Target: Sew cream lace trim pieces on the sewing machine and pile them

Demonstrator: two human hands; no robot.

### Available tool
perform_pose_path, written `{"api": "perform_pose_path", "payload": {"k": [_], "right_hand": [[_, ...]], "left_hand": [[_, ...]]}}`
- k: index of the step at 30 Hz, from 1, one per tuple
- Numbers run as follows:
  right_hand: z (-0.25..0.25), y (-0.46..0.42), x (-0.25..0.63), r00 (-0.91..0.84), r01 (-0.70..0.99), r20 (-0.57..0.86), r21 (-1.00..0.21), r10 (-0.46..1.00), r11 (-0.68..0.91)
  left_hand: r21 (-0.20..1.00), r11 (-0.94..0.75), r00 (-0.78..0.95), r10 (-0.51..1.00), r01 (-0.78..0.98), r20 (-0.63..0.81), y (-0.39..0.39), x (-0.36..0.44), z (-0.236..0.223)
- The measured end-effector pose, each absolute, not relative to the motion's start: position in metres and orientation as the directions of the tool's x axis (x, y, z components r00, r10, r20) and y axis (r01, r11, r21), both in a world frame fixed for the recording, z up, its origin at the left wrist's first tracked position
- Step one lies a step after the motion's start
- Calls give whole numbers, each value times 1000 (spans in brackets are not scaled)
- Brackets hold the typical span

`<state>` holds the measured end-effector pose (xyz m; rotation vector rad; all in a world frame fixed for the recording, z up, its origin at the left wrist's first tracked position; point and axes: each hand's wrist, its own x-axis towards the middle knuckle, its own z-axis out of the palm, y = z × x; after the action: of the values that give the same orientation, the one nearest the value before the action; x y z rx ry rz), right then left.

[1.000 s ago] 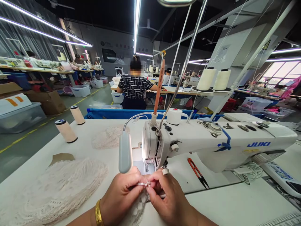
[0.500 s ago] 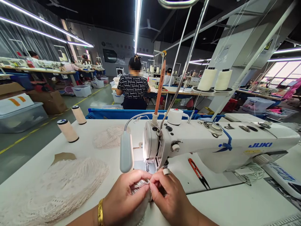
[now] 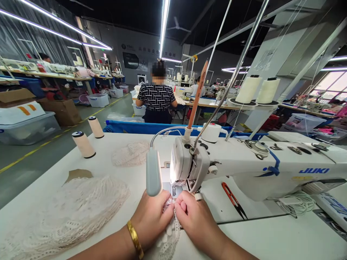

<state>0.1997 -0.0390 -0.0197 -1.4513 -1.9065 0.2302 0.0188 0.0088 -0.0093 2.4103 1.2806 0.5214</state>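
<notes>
Just in front of the presser foot (image 3: 174, 190) of a white sewing machine (image 3: 233, 159), both my hands pinch a piece of white lace fabric (image 3: 170, 234). My left hand (image 3: 151, 215), below a gold bracelet on the wrist, grips the lace between thumb and fingers. Curled against it, my right hand (image 3: 193, 213) holds the same lace at its upper edge. The lace hangs down between my wrists toward the table's near edge. The fingertips hide the exact spot being pinched. A grey lamp (image 3: 153, 172) lights the needle area.
A large pile of white lace (image 3: 73, 209) lies on the left, a smaller lace piece (image 3: 130, 153) behind it. Two thread cones (image 3: 84, 145) stand at the far left. Orange-handled thread snips (image 3: 234, 200) lie right of the needle. A person (image 3: 156, 95) sits ahead, facing away.
Both hands have moved forward with the lace, closer to the presser foot. More of the lace now shows hanging below them. The camera view has shifted slightly.
</notes>
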Motion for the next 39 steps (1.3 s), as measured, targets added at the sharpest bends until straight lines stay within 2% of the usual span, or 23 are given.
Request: {"api": "perform_pose_path", "payload": {"k": [3, 5, 7, 9, 11, 13, 17, 21, 28, 39], "right_hand": [[-22, -37, 200, -97, 813, 471, -471, 877, 342], [-24, -36, 200, -89, 822, 497, -453, 863, 345], [-25, -36, 201, -81, 818, 509, -457, 857, 349], [-25, -36, 201, -76, 815, 503, -467, 861, 344], [-25, -36, 201, -80, 818, 490, -465, 868, 338], [-24, -37, 203, -112, 821, 476, -450, 873, 351], [-23, -41, 208, -231, 808, 446, -407, 865, 425], [-24, -43, 213, -320, 793, 500, -323, 805, 516], [-24, -43, 213, -333, 829, 585, -191, 740, 525], [-25, -39, 211, -308, 840, 557, -222, 771, 496]], "left_hand": [[429, -559, 523, 826, 710, 210, 8, 17, -10], [398, -613, 518, 790, 683, 329, 7, 15, -7], [299, -693, 534, 706, 655, 466, 5, 15, -4], [158, -777, 605, 584, 609, 542, 5, 15, -3], [48, -843, 687, 469, 536, 555, 5, 15, -4], [5, -877, 733, 405, 481, 546, 5, 15, -7], [72, -884, 756, 436, 462, 489, 4, 13, -8], [160, -877, 737, 469, 453, 487, 3, 11, -6], [186, -874, 721, 477, 449, 503, 8, 11, -5], [131, -886, 693, 433, 445, 576, 12, 14, -10]]}}
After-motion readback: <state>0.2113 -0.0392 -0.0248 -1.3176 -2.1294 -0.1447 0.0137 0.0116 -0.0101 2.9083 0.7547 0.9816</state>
